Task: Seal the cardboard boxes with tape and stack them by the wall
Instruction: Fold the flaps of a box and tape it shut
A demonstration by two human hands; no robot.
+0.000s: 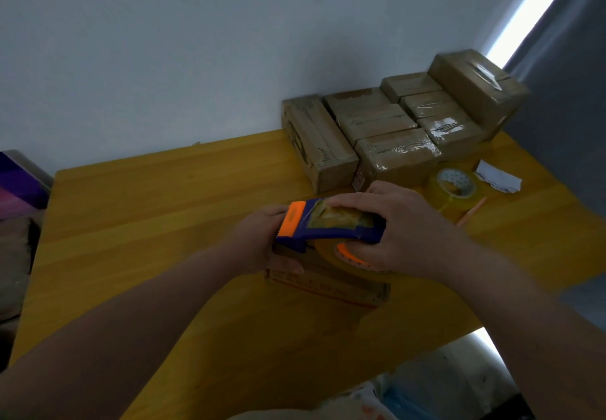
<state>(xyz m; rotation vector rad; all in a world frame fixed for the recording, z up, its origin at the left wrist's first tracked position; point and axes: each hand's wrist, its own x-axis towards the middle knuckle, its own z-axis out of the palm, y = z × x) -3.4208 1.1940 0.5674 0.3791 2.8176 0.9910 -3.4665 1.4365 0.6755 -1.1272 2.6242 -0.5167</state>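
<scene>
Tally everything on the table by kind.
Boxes: 8
Dispenser: 1
Loose tape roll: 1
Paper scrap: 1
Pink stick: 1
Total: 12

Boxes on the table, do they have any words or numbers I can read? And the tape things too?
Nothing here reads clearly.
Nearest box: red print along its side, too blurred.
Leftmost stacked box: dark print on its side, too blurred.
Middle front box: small red mark, too small.
Tape dispenser: no words show.
Spare tape roll: spots on its core, no readable text.
</scene>
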